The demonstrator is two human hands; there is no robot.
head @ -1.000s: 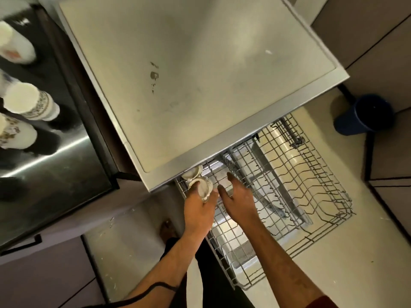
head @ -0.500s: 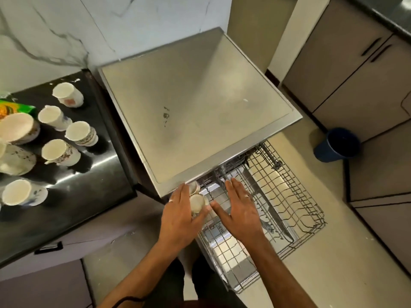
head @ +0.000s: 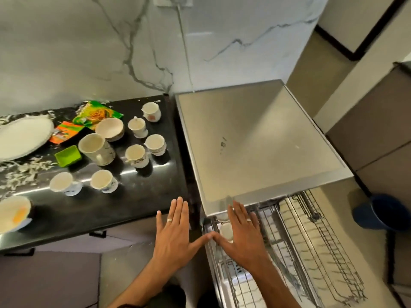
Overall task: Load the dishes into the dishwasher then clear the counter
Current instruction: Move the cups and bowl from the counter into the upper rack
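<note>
— Where are your hands?

— Both are flat with the fingers spread wide, holding nothing. My left hand (head: 172, 235) hovers over the front edge of the black counter (head: 155, 196), just left of the dishwasher (head: 255, 143). My right hand (head: 241, 237) is over the near left corner of the pulled-out rack (head: 311, 252), below the dishwasher's front edge. The thumb tips look as if they meet, though I can't be sure they touch.

— What's loaded?

— One cup (head: 226, 231) sits in the rack by my right thumb, partly covered by that hand. Something pale lies farther back under the dishwasher's top edge; I can't make it out.

— And the counter?

— Left of the dishwasher stand six small cups; the nearest to its side is a patterned cup (head: 155, 144). A big mug (head: 96, 148) and a bowl (head: 110, 128) are farther left, with a green tray (head: 67, 155) and snack packets (head: 97, 113). A white plate (head: 22, 136) is cut off by the left border, and so is another bowl (head: 13, 213) at the counter's front.

— Any free room?

— The strip of counter between the cups and its front edge is bare, right under my left hand. Right of the dishwasher, a blue bucket (head: 382, 215) stands on the floor near the rack's far side. The rack's wires blur toward the bottom, so its contents there are unclear.
</note>
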